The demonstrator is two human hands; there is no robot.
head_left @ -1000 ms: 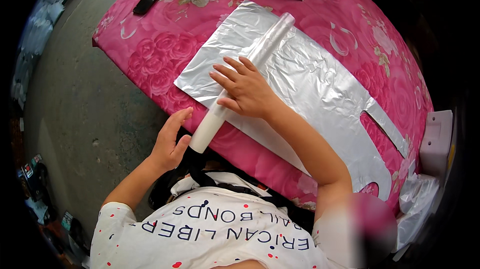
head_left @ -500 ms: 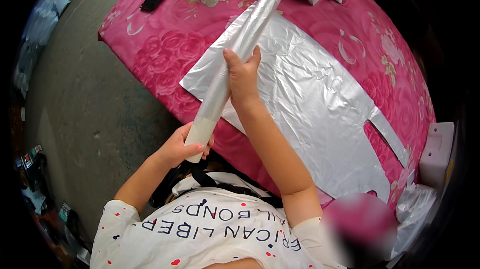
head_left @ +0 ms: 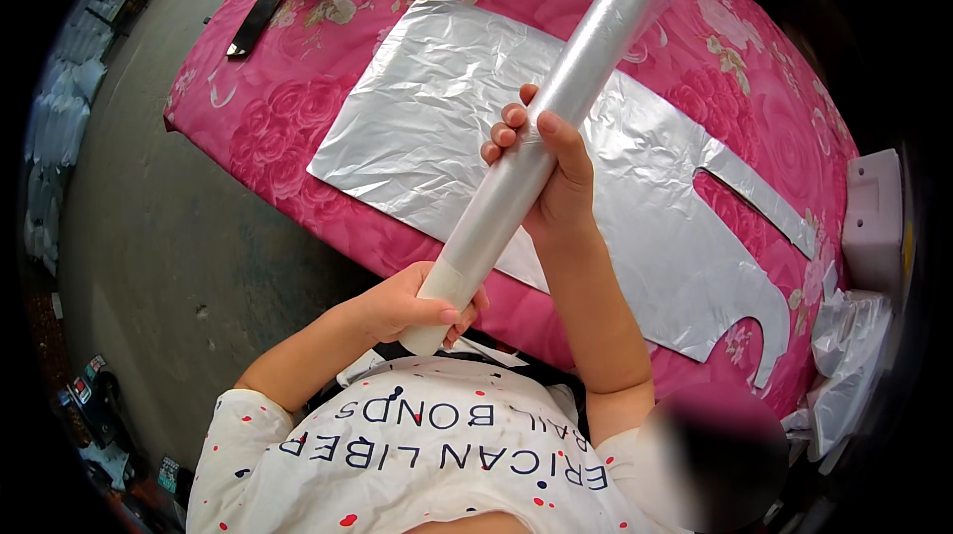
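Broadly, pink rose-patterned cloth (head_left: 268, 152) spans the centre, grey concrete floor (head_left: 169, 236) lies left, and a flat silvery plastic bag (head_left: 655, 226) sits mid-frame. Partly hiding it, a long translucent film roll (head_left: 499, 199) slants through the right hand (head_left: 564, 182), wrapped round its middle, into the left hand's (head_left: 397, 306) grip.

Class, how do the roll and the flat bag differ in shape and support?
The roll is a long cylinder; the flat bag is broad and notched at one end. The left hand and right hand hold the roll; the flat bag lies on the pink cloth. Both look shiny.
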